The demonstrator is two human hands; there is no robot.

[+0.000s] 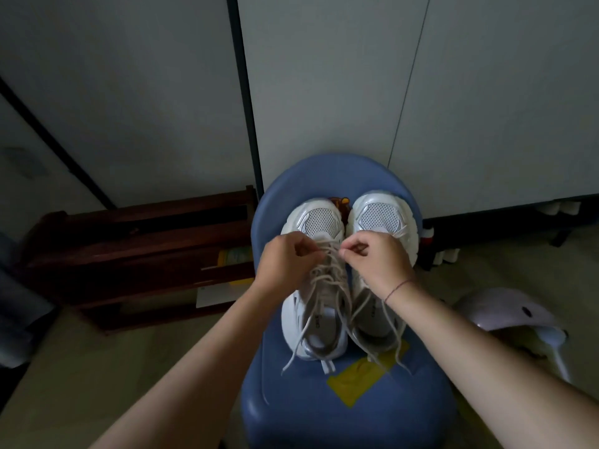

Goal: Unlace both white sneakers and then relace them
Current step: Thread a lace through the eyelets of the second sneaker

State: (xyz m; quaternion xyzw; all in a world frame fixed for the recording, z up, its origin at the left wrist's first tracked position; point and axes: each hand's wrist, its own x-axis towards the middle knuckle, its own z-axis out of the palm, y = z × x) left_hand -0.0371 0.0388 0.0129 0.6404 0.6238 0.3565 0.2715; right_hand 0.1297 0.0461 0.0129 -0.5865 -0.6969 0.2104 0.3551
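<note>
Sneakers: a white pair stands side by side on the blue chair (356,416), toes away from you, heels toward you; the left sneaker (319,222) touches the right sneaker (379,218).
Head view, left hand: your left hand (285,264) has its fingers curled, pinching the laces (327,273) near the left sneaker's toe end.
Head view, right hand: your right hand (376,260) pinches the same laces from the other side, lying over the right sneaker.
Key relation: the lacing runs along the shoe's long axis, from your fingertips back toward you; both hands look equally near.
Lace ends: loose, trailing past the heels onto the seat.
Judged step: working the crossings nearest the toe; whether unlacing or relacing, you cannot tell.
Surroundings: yellow tape patch (356,380), wooden rack (136,251), pale helmet (512,312).
</note>
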